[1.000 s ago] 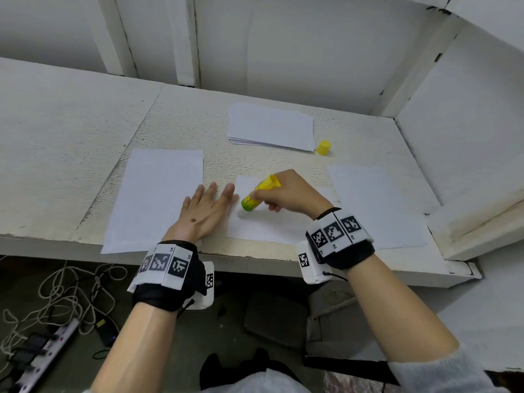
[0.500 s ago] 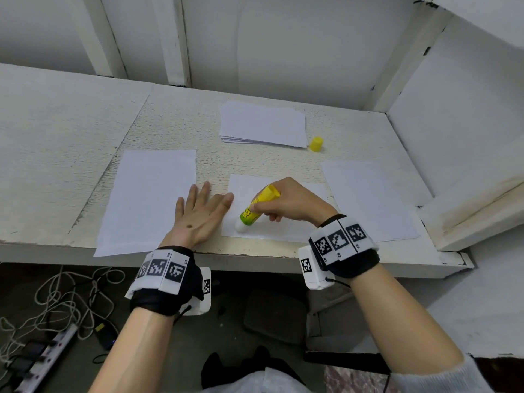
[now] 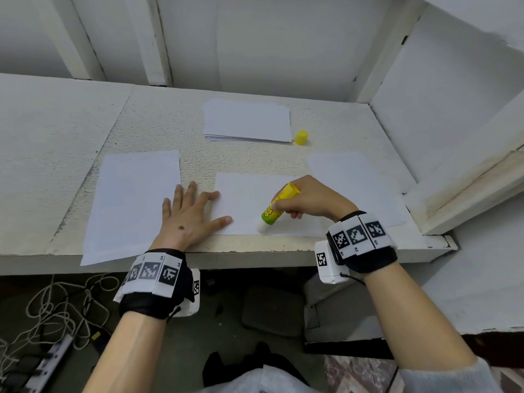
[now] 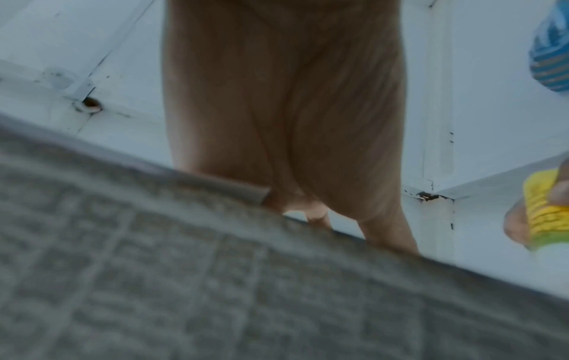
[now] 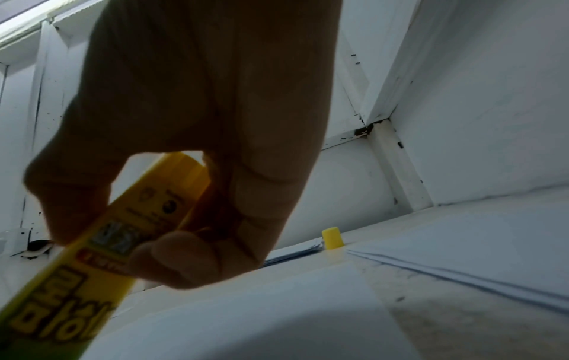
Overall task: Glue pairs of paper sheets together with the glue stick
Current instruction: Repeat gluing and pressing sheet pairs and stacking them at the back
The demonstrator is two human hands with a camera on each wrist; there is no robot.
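At the near edge of the counter (image 3: 255,248) the left hand (image 3: 188,219) lay flat, fingers straight and spread, its thumb and forefinger pressing the left margin of the middle paper sheet (image 3: 243,202). The right hand (image 3: 309,198) had its grip clamped around the barrel of the glue stick (image 3: 273,209), which was tilted with its white tip down on the sheet close to the near edge. A single sheet like this looked light and limp, likely to slide or wrinkle under the tacky tip, so pinning it flat beside the stroke seemed the right hold. The stick looked rigid and light, best held at mid-barrel as it was.

Another sheet (image 3: 133,202) lay toward the left, overhanging the near edge, and what the right wrist view showed as layered sheets (image 3: 354,180) lay toward the right. Nearer the back edge sat the paper stack (image 3: 248,120) with the yellow cap (image 3: 301,137) just beside its right corner.
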